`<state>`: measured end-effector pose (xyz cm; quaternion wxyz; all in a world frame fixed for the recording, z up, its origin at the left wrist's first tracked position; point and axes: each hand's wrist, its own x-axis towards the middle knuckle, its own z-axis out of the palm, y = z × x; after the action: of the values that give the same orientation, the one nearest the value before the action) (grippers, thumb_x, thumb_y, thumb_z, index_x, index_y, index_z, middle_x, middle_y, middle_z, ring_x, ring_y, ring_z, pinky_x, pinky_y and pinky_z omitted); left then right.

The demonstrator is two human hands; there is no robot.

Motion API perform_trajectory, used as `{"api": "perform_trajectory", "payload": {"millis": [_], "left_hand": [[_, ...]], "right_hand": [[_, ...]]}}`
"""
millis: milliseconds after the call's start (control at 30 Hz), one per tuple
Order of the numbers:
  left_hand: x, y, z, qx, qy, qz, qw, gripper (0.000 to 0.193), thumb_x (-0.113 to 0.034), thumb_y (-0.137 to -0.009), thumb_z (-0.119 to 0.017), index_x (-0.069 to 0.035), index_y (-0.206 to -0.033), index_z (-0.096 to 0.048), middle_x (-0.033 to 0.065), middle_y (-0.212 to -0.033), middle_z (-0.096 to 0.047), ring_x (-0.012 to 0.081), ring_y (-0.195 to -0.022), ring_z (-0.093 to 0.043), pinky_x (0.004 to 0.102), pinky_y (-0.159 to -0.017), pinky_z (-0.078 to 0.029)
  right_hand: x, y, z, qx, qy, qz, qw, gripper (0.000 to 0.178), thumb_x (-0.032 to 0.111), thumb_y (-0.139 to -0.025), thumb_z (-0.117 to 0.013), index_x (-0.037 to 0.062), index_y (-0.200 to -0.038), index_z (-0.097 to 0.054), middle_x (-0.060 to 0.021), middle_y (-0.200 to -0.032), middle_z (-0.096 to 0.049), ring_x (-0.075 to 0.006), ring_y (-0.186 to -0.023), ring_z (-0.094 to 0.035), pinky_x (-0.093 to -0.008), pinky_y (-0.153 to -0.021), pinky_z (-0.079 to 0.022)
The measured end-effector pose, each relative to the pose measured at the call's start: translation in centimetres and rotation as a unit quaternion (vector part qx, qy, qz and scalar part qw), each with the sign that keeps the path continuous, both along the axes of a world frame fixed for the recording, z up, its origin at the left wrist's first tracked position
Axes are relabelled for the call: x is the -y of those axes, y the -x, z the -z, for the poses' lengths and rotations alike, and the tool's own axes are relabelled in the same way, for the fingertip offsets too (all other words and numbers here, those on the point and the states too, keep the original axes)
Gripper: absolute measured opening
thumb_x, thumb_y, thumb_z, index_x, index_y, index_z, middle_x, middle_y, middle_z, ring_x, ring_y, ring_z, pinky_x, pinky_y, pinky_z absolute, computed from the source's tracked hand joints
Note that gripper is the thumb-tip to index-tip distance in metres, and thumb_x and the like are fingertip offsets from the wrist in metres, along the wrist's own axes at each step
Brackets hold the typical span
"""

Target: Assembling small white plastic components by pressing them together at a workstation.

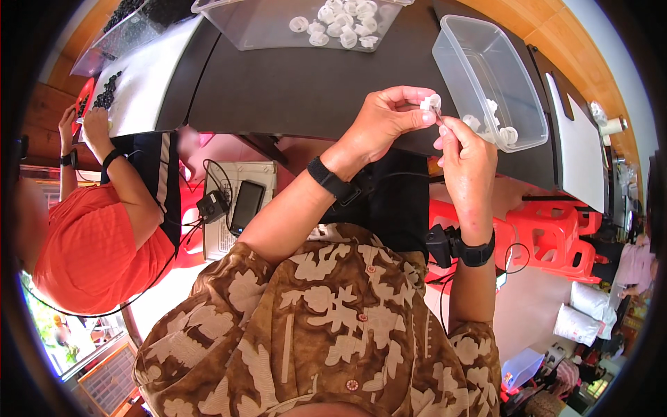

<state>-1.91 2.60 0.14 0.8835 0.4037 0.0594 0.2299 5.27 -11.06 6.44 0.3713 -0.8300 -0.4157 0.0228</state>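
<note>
Between the thumb and fingertips of my left hand (385, 124) is a small round white plastic part (432, 103), held up over the front edge of the dark table. My right hand (468, 156) is closed in a pinch on a thin, dark, pointed tool (438, 118) whose tip meets the white part; its exact kind is too small to make out. Just beyond my right hand stands a clear plastic bin (514, 76) with several white parts at its near end. A wider clear bin (243, 31) farther off holds a heap of similar white parts (340, 24).
At the left, a person in an orange-red shirt (104, 243) handles small black pieces (106, 94) by a red tray (85, 90). Red plastic stools (549, 233) stand at the right. A boxy device (246, 207) lies below the table, with cables (212, 205) near my left arm.
</note>
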Motion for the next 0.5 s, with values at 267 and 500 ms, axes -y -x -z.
{"api": "perform_trajectory", "payload": {"millis": [267,500], "left_hand": [[0.02,-0.02,-0.14,0.001,0.015,0.005,1.000,0.035,0.001,-0.082,-0.068,0.000,-0.115,-0.059,0.0094,-0.107,-0.064,0.0180,-0.097,-0.063,0.0304,-0.088,-0.053],[0.12,0.01,-0.31,-0.011,0.020,-0.002,1.000,0.035,0.001,-0.081,-0.069,0.001,-0.115,-0.059,0.0100,-0.106,-0.064,0.0181,-0.097,-0.063,0.0303,-0.088,-0.053]], "right_hand": [[0.10,0.15,-0.14,0.069,0.004,-0.002,0.998,0.013,0.008,-0.085,-0.060,0.0064,-0.097,-0.065,-0.0157,-0.075,-0.065,-0.0331,-0.068,-0.064,-0.0392,-0.059,-0.050],[0.06,0.25,-0.05,0.151,0.011,-0.004,0.988,0.014,0.007,-0.085,-0.059,0.0052,-0.097,-0.065,-0.0164,-0.079,-0.065,-0.0355,-0.070,-0.063,-0.0405,-0.060,-0.050]]}}
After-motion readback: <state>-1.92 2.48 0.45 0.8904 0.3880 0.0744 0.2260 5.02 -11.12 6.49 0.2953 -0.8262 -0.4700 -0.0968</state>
